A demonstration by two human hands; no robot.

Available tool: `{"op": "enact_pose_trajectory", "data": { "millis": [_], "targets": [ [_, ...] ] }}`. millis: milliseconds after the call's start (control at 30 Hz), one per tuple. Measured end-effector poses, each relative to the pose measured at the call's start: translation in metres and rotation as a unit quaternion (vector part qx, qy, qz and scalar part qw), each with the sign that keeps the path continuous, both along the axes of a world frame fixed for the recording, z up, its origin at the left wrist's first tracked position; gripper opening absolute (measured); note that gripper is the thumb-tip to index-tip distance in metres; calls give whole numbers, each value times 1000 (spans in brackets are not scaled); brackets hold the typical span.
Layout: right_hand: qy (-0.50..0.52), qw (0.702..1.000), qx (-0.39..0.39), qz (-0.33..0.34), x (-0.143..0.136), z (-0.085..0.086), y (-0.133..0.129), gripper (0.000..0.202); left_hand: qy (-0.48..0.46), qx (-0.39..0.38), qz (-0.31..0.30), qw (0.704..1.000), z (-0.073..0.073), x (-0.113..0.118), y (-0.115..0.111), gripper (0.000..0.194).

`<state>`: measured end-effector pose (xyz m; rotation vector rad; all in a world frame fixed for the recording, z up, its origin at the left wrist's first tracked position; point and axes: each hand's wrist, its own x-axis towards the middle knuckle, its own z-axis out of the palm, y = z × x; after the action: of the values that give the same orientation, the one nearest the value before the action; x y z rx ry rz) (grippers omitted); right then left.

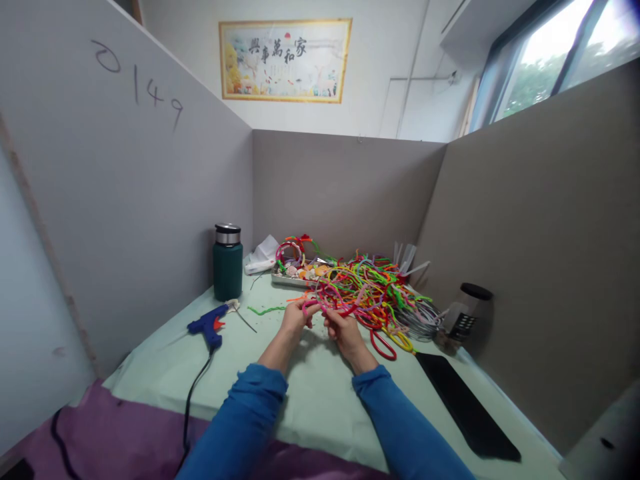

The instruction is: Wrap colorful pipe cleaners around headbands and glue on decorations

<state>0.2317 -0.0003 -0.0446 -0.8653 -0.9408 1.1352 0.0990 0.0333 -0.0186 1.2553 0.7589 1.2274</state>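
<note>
Above the middle of the table, my left hand [295, 317] pinches a pink and red cord [310, 307] that curves round near its fingers. My right hand [344, 331] closes its fingers on the same cord, a short gap away, and a red length shows over it. Fingertips partly hide where the cord is gripped. Just beyond both hands lies a tangled heap of colourful cords [370, 280]. A red loop [384, 345] and a yellow loop [401, 340] rest to the right of my right hand.
On the left are a blue glue gun [206, 325] with a trailing cable and a dark green bottle [228, 267]. Behind the hands sits a metal tray [290, 281] of small pieces. A clear jar [465, 313] and a black flat strip [467, 403] lie right. Grey partitions enclose the table.
</note>
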Motion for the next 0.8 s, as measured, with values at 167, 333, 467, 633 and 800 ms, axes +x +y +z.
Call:
{"op": "enact_pose_trajectory", "data": {
  "millis": [167, 333, 467, 633, 800],
  "targets": [
    [-167, 974, 53, -146, -5, 1, -5, 35, 23, -20, 55, 998, -8, 4, 7, 36],
    [-212, 956, 60, -193, -6, 1, -5, 35, 37, -24, 58, 997, -9, 4, 8, 30],
    [-35, 997, 9, -75, 0, 1, -1, 30, -8, -8, -25, 1000, -2, 0, 2, 31],
    [106, 989, -66, 79, 8, 0, 2, 23, -83, -27, -123, 989, 5, -4, -4, 42],
    [148, 975, -94, 138, 11, -2, 2, 21, -75, -19, -145, 986, 6, -5, -6, 45]
  ]
}}
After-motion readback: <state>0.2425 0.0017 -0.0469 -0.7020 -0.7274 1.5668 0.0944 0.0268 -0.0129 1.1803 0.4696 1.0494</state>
